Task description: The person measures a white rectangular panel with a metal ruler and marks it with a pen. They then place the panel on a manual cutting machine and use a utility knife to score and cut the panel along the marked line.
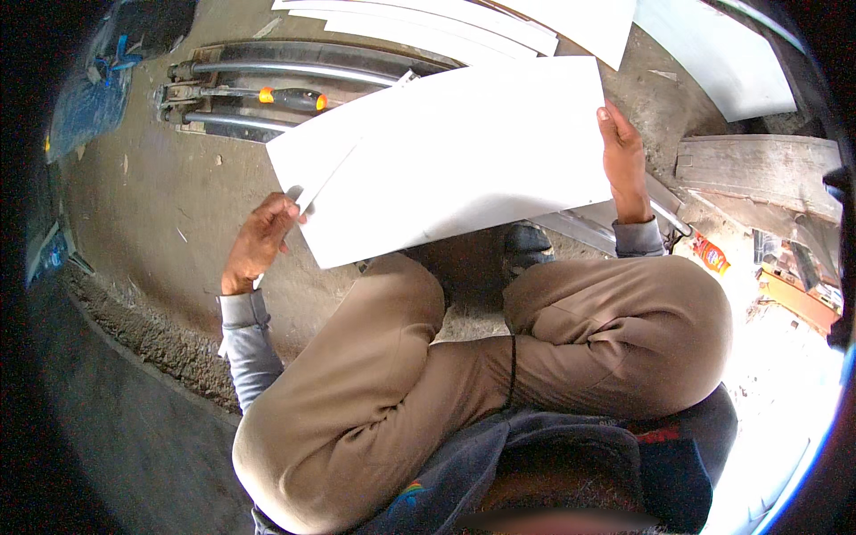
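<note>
A large flat white panel (455, 160) is tilted above my knees, its far left part over a tool with two metal rails (294, 73). My right hand (623, 152) grips the panel's right edge, thumb on top and fingers out of sight beneath. At the lower left corner my left hand (265, 234) is closed, its fingertips pinching a thin white strip (328, 176) that slants up across the panel's face. Whether the strip is loose or attached to the panel I cannot tell. On the railed tool lies a screwdriver (299, 99) with a black and orange handle.
Several white panels (428, 28) lie on the floor beyond, and another (722, 58) at the far right. Grey boards (758, 169), an orange-red packet (711, 253) and an orange block (798, 301) sit to my right. A rough concrete ledge (160, 348) runs along my left.
</note>
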`<control>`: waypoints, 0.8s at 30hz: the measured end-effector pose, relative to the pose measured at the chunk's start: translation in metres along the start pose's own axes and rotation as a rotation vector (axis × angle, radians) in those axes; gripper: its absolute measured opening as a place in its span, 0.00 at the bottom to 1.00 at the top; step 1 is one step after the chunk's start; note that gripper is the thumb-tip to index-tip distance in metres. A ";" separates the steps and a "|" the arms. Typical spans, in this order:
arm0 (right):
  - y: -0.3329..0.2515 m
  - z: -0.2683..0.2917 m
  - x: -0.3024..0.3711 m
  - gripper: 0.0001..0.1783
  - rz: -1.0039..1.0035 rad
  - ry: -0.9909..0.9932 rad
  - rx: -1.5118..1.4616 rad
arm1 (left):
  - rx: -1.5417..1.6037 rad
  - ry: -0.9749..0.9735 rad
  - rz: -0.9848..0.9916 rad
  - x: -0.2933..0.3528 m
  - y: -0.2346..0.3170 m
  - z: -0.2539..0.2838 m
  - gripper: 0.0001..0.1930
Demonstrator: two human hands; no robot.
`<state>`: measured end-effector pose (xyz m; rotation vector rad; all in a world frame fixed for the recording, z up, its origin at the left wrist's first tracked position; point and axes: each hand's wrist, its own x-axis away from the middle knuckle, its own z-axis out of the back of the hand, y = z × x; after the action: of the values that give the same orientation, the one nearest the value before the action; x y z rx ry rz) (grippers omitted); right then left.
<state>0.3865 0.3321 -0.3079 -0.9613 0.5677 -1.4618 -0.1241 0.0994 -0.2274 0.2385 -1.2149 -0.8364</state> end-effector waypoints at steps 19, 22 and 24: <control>-0.075 -0.040 0.019 0.20 0.113 -0.401 -0.267 | -0.097 -0.110 -0.251 -0.021 0.079 -0.021 0.15; -0.085 -0.047 0.015 0.20 0.050 -0.408 -0.189 | -0.023 -0.092 -0.238 -0.036 0.083 -0.032 0.17; -0.086 -0.046 0.011 0.19 0.016 -0.375 -0.101 | 0.006 -0.073 -0.208 -0.039 0.086 -0.032 0.16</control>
<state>0.3011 0.3253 -0.2595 -1.2714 0.3737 -1.2070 -0.0621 0.1762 -0.2174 0.3462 -1.2760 -1.0289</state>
